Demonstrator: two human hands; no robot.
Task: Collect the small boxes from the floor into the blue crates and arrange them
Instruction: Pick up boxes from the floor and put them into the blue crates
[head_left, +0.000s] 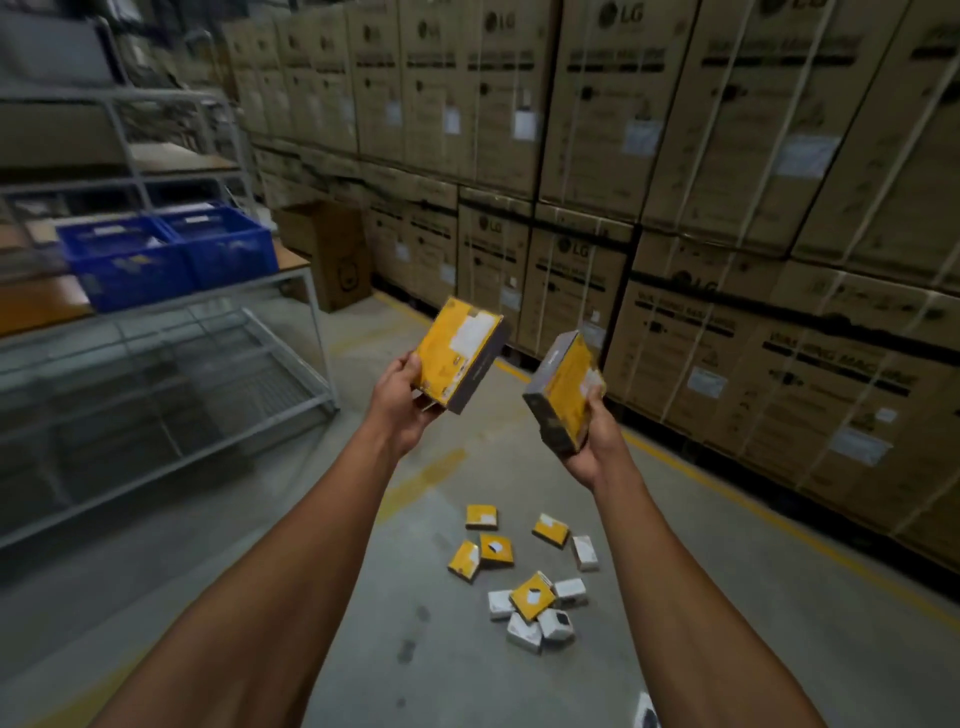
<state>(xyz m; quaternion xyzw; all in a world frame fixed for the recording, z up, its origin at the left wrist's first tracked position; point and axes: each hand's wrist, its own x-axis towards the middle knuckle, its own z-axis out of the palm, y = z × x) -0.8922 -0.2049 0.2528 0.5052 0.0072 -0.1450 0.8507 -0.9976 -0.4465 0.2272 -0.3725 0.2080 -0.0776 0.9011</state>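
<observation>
The left hand (397, 400) grasps a yellow box (460, 353) by its lower corner, thumb on the face. The right hand (592, 441) grasps a second box (563, 389) from below, fingers wrapped round its bottom edge. Both boxes are tilted, held out in the air and apart from each other.

Each grip is on one end only, so a quick swing toward the crates could lever a box loose (the left one looks least secure, pinched at a corner).

At 6 o'clock from the hands, the pile (524, 571) of yellow and white boxes lies on the floor (260, 545); a careless step there would likely crush or scatter it.

At 10 o'clock two blue crates (171, 254) sit side by side on a table (41, 301). Its metal frame (317, 332) stands between hands and crates, and a box could clip it.
</observation>
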